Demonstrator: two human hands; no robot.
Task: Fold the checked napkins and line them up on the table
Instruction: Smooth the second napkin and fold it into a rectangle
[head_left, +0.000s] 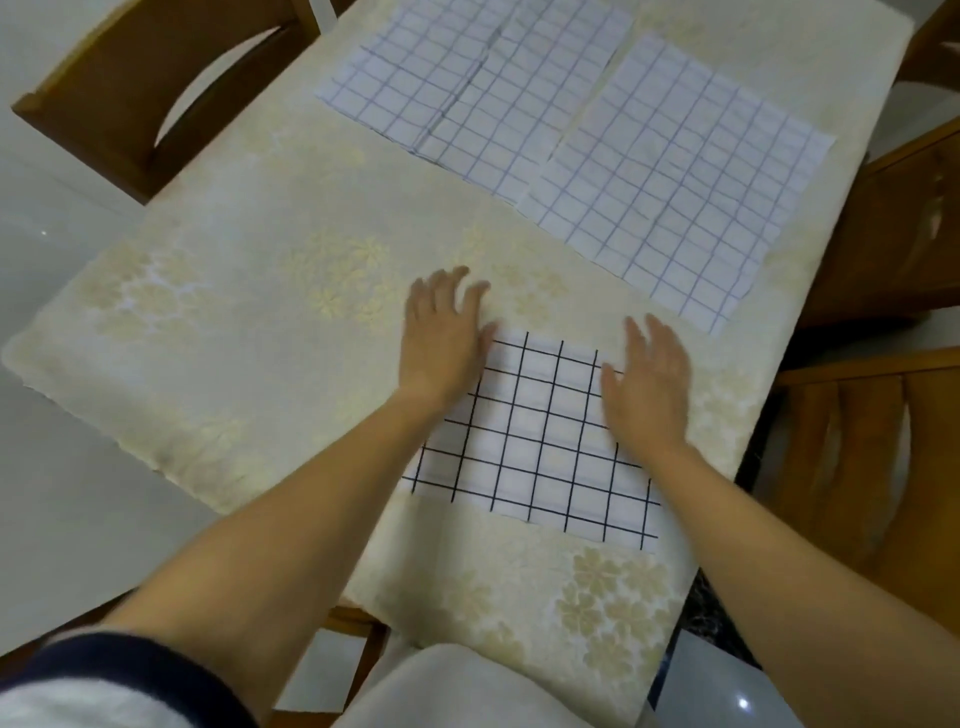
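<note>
A folded white napkin with a black check (540, 441) lies flat near the front edge of the table. My left hand (444, 332) rests at its upper left corner with the fingers spread, partly on the tablecloth. My right hand (649, 384) lies flat on its right side, fingers apart. Neither hand holds anything. Farther back, a larger white napkin with a blue check (680, 176) lies spread out at the right. Another blue-checked napkin (467, 78), with overlapping layers, lies at the back centre.
The table wears a cream tablecloth with pale flower prints (249, 322). Wooden chairs stand at the back left (140, 88) and along the right side (883, 441). A white cushion (457, 686) sits below the table's front edge.
</note>
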